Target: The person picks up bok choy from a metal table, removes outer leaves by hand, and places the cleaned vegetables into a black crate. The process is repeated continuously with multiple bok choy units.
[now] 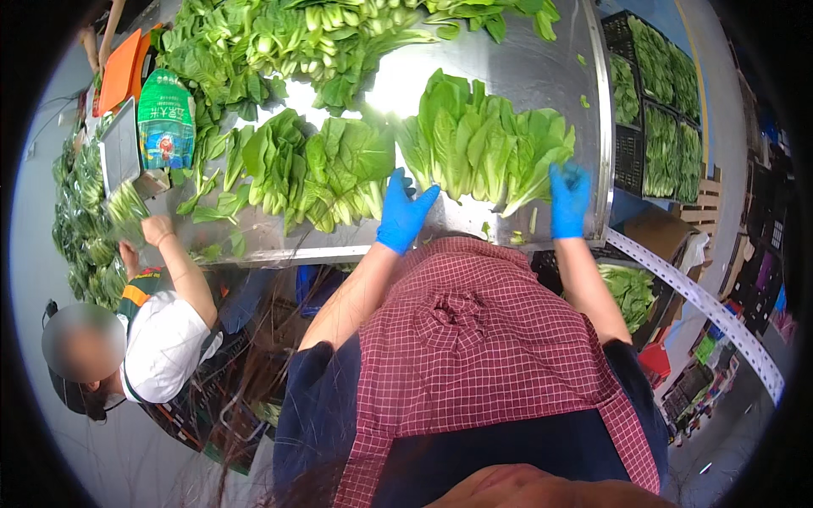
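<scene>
My left hand, in a blue glove, is at the left end of a row of leafy greens with pale stems. Its thumb and fingers are spread, and the thumb reaches towards the stem ends. At the row's right end is my right hand, also gloved in blue and slightly blurred. It is beside the outermost leaves, thumb and fingers apart, with nothing seen gripped. Just left of my left hand lies another bunch of greens. All of these rest on a metal table.
A large heap of greens covers the far left of the table. A co-worker at the left handles a bagged bunch near a green printed bag. Black crates of greens stand beyond the table's right edge.
</scene>
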`<state>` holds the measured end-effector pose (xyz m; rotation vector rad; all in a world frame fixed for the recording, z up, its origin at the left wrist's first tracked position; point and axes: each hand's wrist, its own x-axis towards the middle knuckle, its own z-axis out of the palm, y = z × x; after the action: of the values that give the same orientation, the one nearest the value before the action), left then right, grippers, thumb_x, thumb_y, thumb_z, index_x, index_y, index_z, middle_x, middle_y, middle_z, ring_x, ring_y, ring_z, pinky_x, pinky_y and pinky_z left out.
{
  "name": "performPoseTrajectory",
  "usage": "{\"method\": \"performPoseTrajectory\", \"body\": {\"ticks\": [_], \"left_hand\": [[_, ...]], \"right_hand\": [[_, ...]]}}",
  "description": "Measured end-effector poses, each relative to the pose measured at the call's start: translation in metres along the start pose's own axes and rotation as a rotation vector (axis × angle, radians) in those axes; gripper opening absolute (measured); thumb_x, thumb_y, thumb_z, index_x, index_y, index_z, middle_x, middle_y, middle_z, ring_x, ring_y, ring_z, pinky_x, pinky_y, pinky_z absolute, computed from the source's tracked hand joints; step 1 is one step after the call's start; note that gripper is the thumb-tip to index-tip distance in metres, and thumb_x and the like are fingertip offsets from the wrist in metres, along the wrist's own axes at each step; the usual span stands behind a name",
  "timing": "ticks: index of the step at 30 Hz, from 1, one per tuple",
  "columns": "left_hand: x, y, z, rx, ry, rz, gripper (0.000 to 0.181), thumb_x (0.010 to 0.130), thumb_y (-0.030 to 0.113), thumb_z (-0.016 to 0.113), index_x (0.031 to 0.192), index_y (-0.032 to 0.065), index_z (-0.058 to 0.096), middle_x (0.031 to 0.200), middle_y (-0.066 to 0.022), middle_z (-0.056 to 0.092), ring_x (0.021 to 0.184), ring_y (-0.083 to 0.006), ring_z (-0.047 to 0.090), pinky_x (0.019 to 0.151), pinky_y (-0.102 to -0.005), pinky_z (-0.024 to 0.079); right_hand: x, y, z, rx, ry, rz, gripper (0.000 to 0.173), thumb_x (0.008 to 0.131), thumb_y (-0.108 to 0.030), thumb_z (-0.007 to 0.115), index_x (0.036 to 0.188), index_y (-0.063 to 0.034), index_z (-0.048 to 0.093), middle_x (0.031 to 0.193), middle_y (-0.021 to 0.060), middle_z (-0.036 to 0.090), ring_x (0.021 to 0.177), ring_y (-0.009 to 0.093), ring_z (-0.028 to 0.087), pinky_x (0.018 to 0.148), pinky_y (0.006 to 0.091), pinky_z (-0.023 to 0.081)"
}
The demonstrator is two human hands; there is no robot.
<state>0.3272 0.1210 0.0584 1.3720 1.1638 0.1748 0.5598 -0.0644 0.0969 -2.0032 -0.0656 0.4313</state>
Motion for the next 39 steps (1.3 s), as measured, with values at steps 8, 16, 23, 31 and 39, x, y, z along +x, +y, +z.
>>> {"method": "performPoseTrajectory", "body": {"ticks": [8,16,23,31,39], "left_hand": [[0.025,0.06,0.044,0.036,-0.007,0.196,0.07,0.065,0.02,0.086,0.118,-0.0057,0.048,0.105,-0.018,0.063,0.095,-0.0255,0.063,0.082,-0.035,0.052],[0.054,0.046,0.033,-0.483,-0.154,0.151,0.044,0.073,0.003,0.073,0.113,-0.0031,0.055,0.1,-0.014,0.065,0.084,-0.0231,0.065,0.075,-0.0335,0.054],[0.045,0.016,-0.042,-0.508,0.003,0.037,0.053,0.074,-0.001,0.068,0.123,-0.0014,0.048,0.113,-0.0143,0.06,0.096,-0.0243,0.062,0.084,-0.0341,0.051],[0.031,0.013,-0.047,-0.312,0.052,0.116,0.059,0.077,0.002,0.069,0.129,-0.0037,0.042,0.118,-0.0159,0.057,0.1,-0.0198,0.06,0.085,-0.0304,0.05],[-0.02,0.007,-0.026,-0.133,-0.039,0.058,0.027,0.086,0.004,0.063,0.111,0.0014,0.057,0.093,-0.0073,0.066,0.084,-0.0134,0.063,0.074,-0.0263,0.051]], "right_hand": [[-0.017,0.012,0.049,-0.248,-0.319,-0.102,0.065,0.064,-0.025,0.084,0.113,0.006,0.054,0.103,0.0217,0.063,0.095,0.033,0.062,0.085,0.0396,0.049],[0.015,0.038,0.056,-0.077,-0.328,-0.215,0.056,0.065,-0.01,0.078,0.114,0.0033,0.053,0.105,0.0168,0.063,0.095,0.026,0.062,0.083,0.0353,0.05],[0.004,0.002,0.017,-0.6,0.163,-0.371,0.072,0.066,-0.019,0.082,0.124,0.004,0.046,0.12,0.0206,0.053,0.105,0.035,0.055,0.09,0.0396,0.046],[-0.064,-0.012,0.07,-0.435,-0.419,-0.445,0.03,0.079,-0.028,0.071,0.102,-0.0106,0.062,0.086,0.0091,0.064,0.068,0.026,0.064,0.063,0.0368,0.051],[-0.069,-0.005,0.113,-0.762,-0.544,-0.469,0.032,0.082,-0.036,0.064,0.103,-0.0123,0.057,0.086,0.0129,0.067,0.076,0.034,0.065,0.065,0.0434,0.051]]}}
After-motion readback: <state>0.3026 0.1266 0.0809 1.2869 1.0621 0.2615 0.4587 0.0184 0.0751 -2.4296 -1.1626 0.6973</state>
